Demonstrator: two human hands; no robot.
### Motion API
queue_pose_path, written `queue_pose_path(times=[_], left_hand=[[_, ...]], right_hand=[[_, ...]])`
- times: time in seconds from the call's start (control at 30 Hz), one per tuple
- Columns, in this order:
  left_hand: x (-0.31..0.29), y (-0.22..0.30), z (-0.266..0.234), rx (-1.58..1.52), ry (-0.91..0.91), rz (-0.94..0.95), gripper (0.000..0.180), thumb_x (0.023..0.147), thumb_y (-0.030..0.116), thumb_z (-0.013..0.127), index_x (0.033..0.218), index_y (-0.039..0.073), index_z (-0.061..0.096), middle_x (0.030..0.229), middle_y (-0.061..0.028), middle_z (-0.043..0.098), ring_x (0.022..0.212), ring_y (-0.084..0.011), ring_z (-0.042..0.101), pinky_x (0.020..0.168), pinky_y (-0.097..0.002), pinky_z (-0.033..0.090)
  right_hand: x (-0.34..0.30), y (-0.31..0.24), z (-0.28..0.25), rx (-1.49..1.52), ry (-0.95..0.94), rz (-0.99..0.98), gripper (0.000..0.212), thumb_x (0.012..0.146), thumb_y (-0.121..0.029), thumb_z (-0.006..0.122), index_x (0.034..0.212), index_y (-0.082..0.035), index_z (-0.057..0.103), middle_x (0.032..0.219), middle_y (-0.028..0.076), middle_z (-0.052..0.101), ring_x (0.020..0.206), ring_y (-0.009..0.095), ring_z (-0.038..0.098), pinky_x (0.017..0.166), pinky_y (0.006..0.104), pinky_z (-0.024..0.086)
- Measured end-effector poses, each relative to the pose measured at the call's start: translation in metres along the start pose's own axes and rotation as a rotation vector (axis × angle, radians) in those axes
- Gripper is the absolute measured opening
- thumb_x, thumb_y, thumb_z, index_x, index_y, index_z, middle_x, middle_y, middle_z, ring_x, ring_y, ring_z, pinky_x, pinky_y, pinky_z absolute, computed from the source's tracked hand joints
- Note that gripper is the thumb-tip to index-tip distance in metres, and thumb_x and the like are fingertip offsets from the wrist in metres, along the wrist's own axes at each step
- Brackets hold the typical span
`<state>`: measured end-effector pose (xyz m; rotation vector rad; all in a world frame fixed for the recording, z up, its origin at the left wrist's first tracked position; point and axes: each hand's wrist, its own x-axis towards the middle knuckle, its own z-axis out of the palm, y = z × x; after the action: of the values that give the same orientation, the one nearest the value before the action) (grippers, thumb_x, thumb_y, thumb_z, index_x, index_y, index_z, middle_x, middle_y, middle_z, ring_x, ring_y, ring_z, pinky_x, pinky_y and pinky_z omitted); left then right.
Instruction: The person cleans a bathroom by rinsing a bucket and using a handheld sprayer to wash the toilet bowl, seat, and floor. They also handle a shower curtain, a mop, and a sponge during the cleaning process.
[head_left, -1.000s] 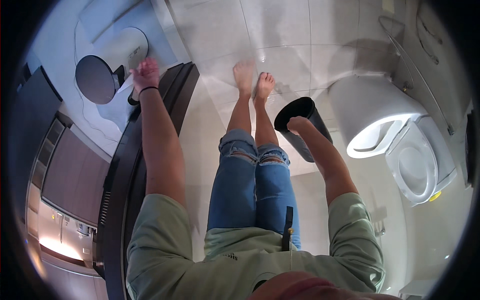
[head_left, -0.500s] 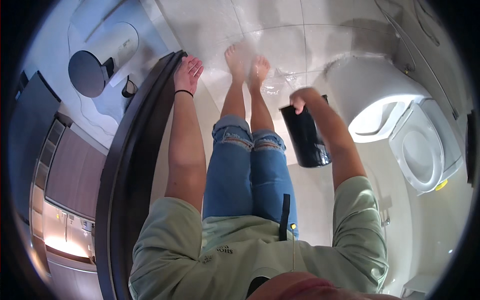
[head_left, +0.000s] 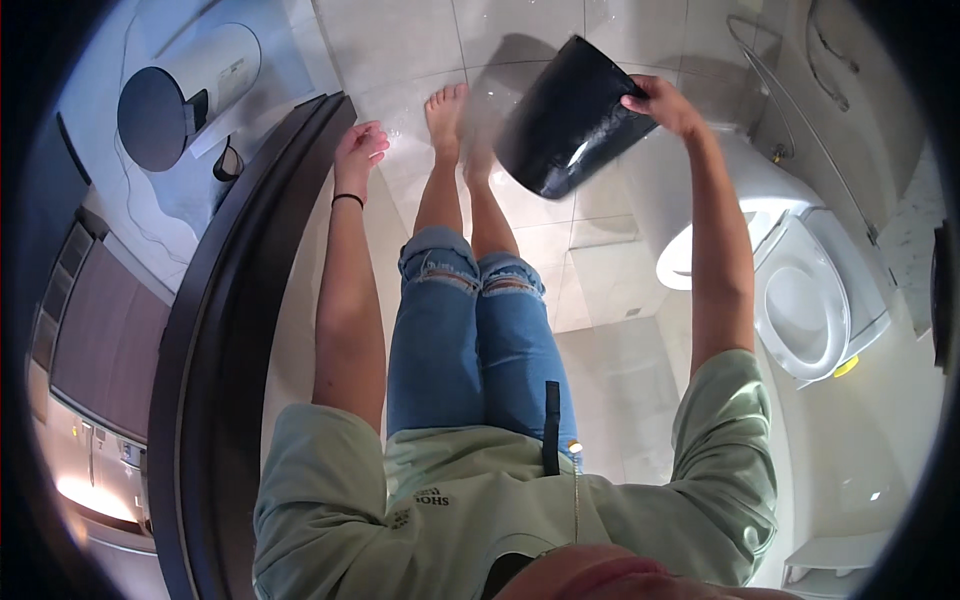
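Observation:
My right hand [head_left: 662, 105] is closed on the rim of a black bin [head_left: 575, 125]. The bin is a tall, tapered cylinder with wet-looking shine on its side. It hangs tilted above the floor, ahead of my feet and near the toilet. Its inside is hidden from me. My left hand [head_left: 360, 150], with a dark band at the wrist, is beside the far end of the dark door edge [head_left: 235, 300]. Its fingers are loosely bent with nothing in them; whether they touch the door edge I cannot tell.
A white toilet [head_left: 740, 200] with its lid raised stands at the right. Wet-looking floor tiles [head_left: 400, 95] lie under my bare feet [head_left: 445, 115]. A hose [head_left: 765, 75] runs along the right wall. Beyond the door at left are a white cylindrical appliance [head_left: 225, 65] and a wooden cabinet [head_left: 110, 325].
My right hand has swung the bin forward and left, from upright beside my knees to tilted over the floor near my feet. My left hand has shifted slightly back toward me.

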<state>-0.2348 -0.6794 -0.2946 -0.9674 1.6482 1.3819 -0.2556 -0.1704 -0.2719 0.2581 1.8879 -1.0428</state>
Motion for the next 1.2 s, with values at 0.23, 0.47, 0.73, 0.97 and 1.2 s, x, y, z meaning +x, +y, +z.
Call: queue_pose_path(times=[0.23,0.47,0.73,0.97,1.2], left_hand=[[-0.032,0.026,0.025,-0.013,-0.053,0.095,0.025,0.095,0.024,0.058,0.113,0.008,0.062,0.101,-0.0041,0.065,0.09,-0.012,0.062,0.08,-0.0269,0.047],[-0.091,0.122,0.094,0.446,-0.007,0.968,0.028,0.086,0.007,0.065,0.114,0.006,0.061,0.11,-0.0075,0.064,0.1,-0.0196,0.059,0.092,-0.033,0.046],[-0.184,0.2,0.199,1.221,-0.461,1.54,0.041,0.068,0.027,0.075,0.105,0.012,0.068,0.112,-0.0032,0.06,0.124,-0.0234,0.044,0.113,-0.0487,0.023],[-0.242,0.187,0.274,1.4,-0.614,1.545,0.016,0.076,0.025,0.068,0.08,0.009,0.068,0.077,-0.0028,0.064,0.086,-0.0188,0.059,0.101,-0.0453,0.035],[-0.252,0.18,0.357,1.16,-0.456,1.114,0.028,0.081,0.023,0.071,0.092,-0.002,0.068,0.08,-0.0131,0.065,0.081,-0.0281,0.059,0.085,-0.0362,0.043]], right_hand=[[-0.055,-0.105,0.103,-0.73,0.675,-0.447,0.016,0.068,-0.004,0.058,0.084,-0.008,0.06,0.082,0.005,0.055,0.084,0.024,0.053,0.071,0.0369,0.04],[-0.077,-0.125,0.092,-0.772,0.827,-0.436,0.017,0.068,-0.008,0.057,0.084,-0.012,0.062,0.082,0.003,0.052,0.084,0.021,0.052,0.079,0.0382,0.041],[-0.166,-0.139,0.065,-0.612,0.84,-0.484,0.016,0.072,-0.012,0.06,0.087,-0.013,0.064,0.085,0.003,0.054,0.093,0.022,0.055,0.099,0.0442,0.039],[-0.268,-0.089,0.034,-0.133,1.101,-0.443,0.029,0.079,-0.016,0.068,0.107,-0.01,0.064,0.098,0.008,0.06,0.103,0.027,0.055,0.099,0.0431,0.041],[-0.395,0.152,-0.171,0.71,1.901,-0.32,0.037,0.092,-0.022,0.062,0.118,0.003,0.056,0.108,0.009,0.06,0.094,0.018,0.057,0.085,0.03,0.046]])
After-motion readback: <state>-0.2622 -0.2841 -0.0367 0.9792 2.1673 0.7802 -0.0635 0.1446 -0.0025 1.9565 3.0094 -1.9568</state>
